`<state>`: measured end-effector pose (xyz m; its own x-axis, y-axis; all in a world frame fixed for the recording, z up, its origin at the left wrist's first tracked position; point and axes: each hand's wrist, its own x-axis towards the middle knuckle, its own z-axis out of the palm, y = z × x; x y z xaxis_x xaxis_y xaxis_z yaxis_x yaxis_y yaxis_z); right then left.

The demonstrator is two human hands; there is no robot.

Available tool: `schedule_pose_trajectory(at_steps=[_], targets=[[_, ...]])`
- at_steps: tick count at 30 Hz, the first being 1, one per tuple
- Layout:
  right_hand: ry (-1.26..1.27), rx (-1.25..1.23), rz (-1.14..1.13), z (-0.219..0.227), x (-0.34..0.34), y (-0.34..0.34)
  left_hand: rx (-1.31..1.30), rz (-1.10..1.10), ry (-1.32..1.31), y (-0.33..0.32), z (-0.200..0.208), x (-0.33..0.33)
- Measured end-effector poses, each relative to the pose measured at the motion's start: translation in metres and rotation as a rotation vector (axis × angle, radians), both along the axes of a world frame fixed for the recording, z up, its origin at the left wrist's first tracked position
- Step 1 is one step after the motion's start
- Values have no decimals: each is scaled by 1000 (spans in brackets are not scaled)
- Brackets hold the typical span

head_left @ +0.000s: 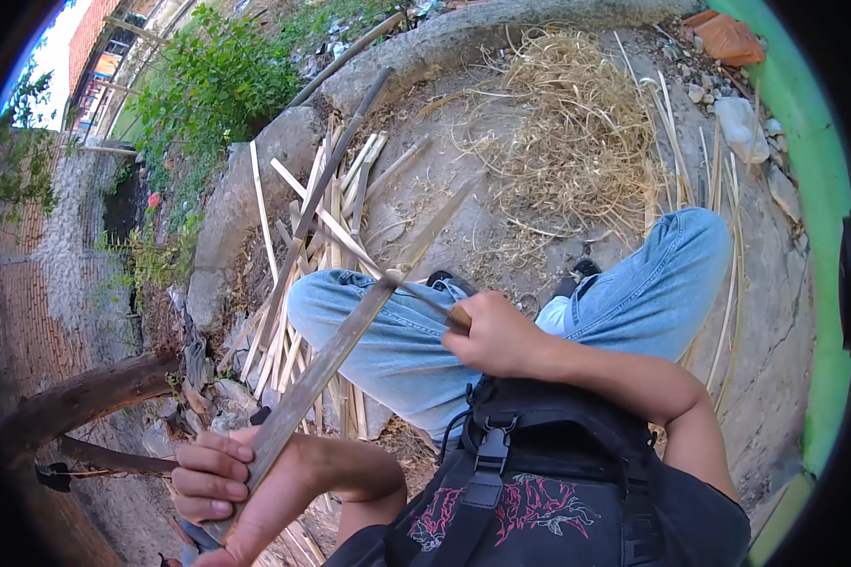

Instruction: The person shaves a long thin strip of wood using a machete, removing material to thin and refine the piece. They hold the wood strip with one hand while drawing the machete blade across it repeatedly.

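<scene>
A long bamboo slat (320, 376) slants up and away in front of me, its far part paler than its greyish near part. My left hand (225, 487) is closed around the slat's near end, fingers curled at one side. My right hand (501, 338), above my lap, grips the wooden handle of a knife (460, 320). The knife's narrow dark blade points left and meets the slat near its middle, where the pale part begins. Its tip is hard to make out there.
Cut bamboo strips (336, 203) lie piled at the left beside my bent leg (378, 331). A heap of curled shavings (581, 142) covers the ground ahead. A low concrete edge (482, 38) runs behind it. At the right stands a green wall (804, 180), with a log (95, 402) at left.
</scene>
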<state>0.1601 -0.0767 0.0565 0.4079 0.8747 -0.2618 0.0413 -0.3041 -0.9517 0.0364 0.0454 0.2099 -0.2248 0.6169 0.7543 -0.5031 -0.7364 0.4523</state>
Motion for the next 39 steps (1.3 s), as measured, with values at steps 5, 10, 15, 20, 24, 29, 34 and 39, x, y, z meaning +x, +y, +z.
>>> schedule_pose_trajectory(at_steps=[5,10,15,20,24,29,34,39], targets=[[-129,113,48,-20,1,-7,-71,239,-41,-14,4,14],[-68,94,44,-13,-3,-8,-62,213,-11,-13,1,3],[-28,-110,-58,-52,13,-2,-86,237,-9,-11,0,4],[-97,35,-24,-44,6,-5,-122,327,-58,-15,4,16],[-129,-30,-107,-73,21,2,-125,329,-55,-4,2,18],[-107,-51,-89,-81,16,2,-126,333,-50,4,7,9],[-147,-48,-100,-84,28,5,-132,337,-45,12,5,14],[-166,-37,-212,-152,46,-2,-138,321,-38,23,6,14]])
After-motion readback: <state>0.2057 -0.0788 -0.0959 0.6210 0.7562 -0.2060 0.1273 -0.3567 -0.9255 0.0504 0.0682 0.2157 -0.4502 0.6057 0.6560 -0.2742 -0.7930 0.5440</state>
